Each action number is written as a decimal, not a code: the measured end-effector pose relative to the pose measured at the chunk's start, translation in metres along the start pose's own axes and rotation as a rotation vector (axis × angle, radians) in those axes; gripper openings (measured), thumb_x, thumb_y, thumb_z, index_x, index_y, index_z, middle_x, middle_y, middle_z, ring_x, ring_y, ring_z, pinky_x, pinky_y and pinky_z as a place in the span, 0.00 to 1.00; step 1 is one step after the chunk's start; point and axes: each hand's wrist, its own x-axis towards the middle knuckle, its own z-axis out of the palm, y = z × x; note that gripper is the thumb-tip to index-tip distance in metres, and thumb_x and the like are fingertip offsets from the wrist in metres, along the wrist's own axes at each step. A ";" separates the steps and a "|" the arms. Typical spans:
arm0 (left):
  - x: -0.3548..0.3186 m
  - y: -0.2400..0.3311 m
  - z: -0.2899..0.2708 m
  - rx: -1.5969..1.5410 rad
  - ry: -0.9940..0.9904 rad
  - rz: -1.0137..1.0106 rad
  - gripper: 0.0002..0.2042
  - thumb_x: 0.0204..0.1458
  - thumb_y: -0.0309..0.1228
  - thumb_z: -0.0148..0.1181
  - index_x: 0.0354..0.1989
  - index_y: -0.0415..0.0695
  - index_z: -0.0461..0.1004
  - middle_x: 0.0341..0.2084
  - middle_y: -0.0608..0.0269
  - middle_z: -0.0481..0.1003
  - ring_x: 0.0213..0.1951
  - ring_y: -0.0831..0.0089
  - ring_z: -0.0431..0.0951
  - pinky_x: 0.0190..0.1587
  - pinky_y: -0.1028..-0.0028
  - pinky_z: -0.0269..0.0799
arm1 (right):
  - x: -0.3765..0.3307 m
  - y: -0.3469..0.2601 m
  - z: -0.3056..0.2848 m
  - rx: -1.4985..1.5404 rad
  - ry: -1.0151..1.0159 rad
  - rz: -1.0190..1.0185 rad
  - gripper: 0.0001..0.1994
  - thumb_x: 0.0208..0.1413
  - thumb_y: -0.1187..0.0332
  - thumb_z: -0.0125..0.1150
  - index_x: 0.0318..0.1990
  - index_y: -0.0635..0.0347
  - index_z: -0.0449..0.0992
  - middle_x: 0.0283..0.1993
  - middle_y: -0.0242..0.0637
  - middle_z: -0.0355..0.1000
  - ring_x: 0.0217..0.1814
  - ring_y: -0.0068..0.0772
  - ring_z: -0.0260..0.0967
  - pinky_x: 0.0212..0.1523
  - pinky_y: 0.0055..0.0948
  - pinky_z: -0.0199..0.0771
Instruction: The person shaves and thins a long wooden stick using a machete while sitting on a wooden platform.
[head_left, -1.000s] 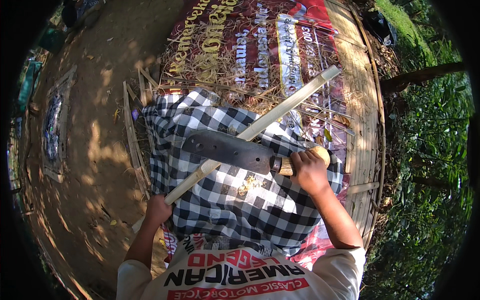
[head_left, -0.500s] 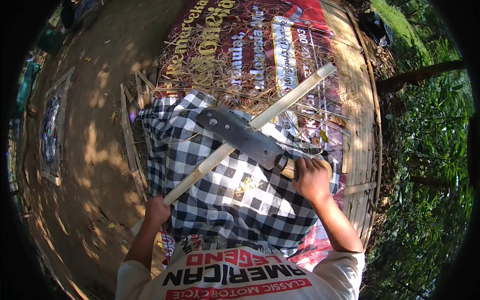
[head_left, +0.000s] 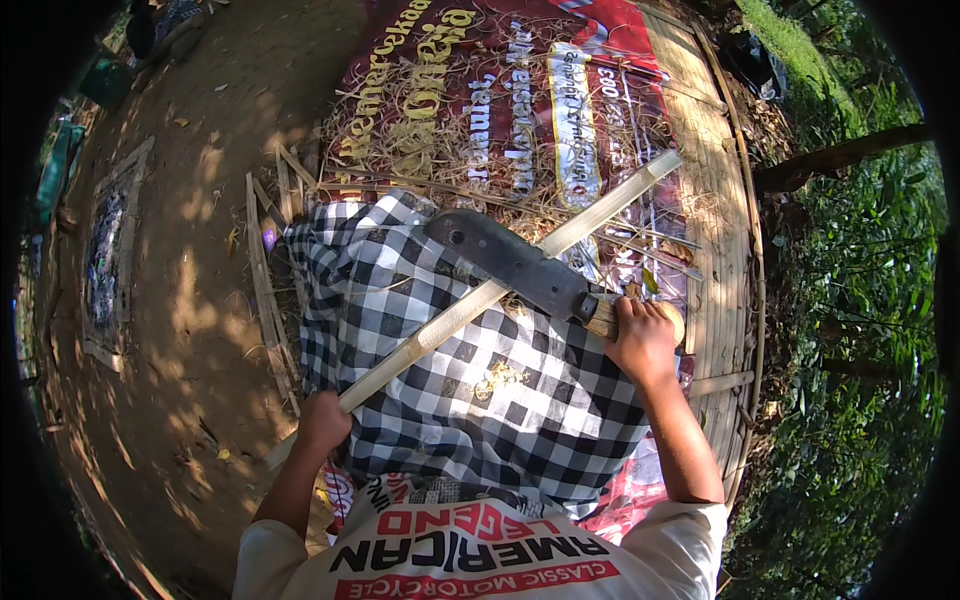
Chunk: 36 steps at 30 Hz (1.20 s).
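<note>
Bamboo strip (head_left: pixel 430 340) extends diagonally above the checked cloth (head_left: pixel 560 440), left hand (head_left: pixel 325 422) closed round its nearer part; right hand (head_left: pixel 645 340) grips the machete (head_left: pixel 510 264) crossing it. Advisable: steady strip, shallow blade angle, left hand clear.

Dull metal blade (head_left: pixel 510 265), wooden handle (head_left: pixel 601 318), smooth bamboo-like strip (head_left: pixel 430 338), matt checked cloth (head_left: pixel 560 385), glossy plastic-looking banner (head_left: pixel 628 45).

I see the big knife (head_left: pixel 508 262) has slid up the stick (head_left: pixel 425 343), toward the upper right of the frame. The right hand (head_left: pixel 645 342) moved right too.
</note>
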 end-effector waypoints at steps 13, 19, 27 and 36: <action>0.003 -0.015 0.008 -0.011 0.020 0.026 0.08 0.38 0.28 0.59 0.23 0.35 0.75 0.23 0.38 0.74 0.32 0.41 0.76 0.36 0.52 0.72 | 0.004 -0.031 0.012 0.011 0.025 -0.213 0.07 0.40 0.70 0.57 0.30 0.58 0.69 0.25 0.36 0.68 0.31 0.38 0.71 0.44 0.33 0.72; 0.009 0.004 0.000 0.028 0.002 -0.006 0.08 0.37 0.28 0.58 0.23 0.34 0.75 0.24 0.38 0.74 0.32 0.41 0.76 0.37 0.52 0.72 | -0.005 0.043 0.019 -0.061 0.142 0.014 0.16 0.38 0.72 0.59 0.39 0.60 0.74 0.29 0.45 0.74 0.31 0.47 0.74 0.37 0.37 0.73; 0.008 -0.016 0.017 0.024 0.034 0.020 0.07 0.37 0.26 0.57 0.22 0.33 0.74 0.24 0.36 0.74 0.32 0.40 0.75 0.36 0.52 0.71 | -0.010 -0.013 -0.006 0.031 -0.068 0.030 0.13 0.37 0.68 0.60 0.32 0.60 0.67 0.27 0.41 0.71 0.33 0.44 0.73 0.40 0.36 0.71; 0.007 -0.028 0.026 -0.080 0.043 0.040 0.07 0.38 0.26 0.58 0.21 0.33 0.73 0.24 0.36 0.73 0.32 0.39 0.74 0.35 0.51 0.70 | -0.015 0.032 -0.021 0.020 0.043 0.077 0.13 0.31 0.72 0.60 0.31 0.58 0.71 0.29 0.41 0.72 0.34 0.45 0.72 0.38 0.38 0.72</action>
